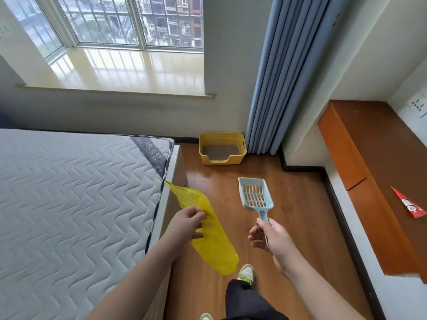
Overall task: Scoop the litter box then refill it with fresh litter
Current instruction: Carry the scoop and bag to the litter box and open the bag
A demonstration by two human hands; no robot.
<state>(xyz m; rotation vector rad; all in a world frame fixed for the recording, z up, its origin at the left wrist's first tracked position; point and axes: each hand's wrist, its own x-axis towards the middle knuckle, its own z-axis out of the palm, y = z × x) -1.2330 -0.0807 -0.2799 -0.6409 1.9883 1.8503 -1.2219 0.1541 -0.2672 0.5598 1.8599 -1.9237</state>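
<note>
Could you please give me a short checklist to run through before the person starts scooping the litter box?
1. Scoop in hand: ok, the right hand grips the blue scoop by its handle.
2. Waste bag ready: not ok, the left hand pinches the yellow bag, which hangs unopened.
3. Litter box within reach: not ok, the yellow litter box sits ahead by the curtain.
4. Path clear: ok, bare wood floor leads to it.
5. Clumps to scoop: cannot tell.
6. Fresh litter nearby: cannot tell, none in view.
</note>
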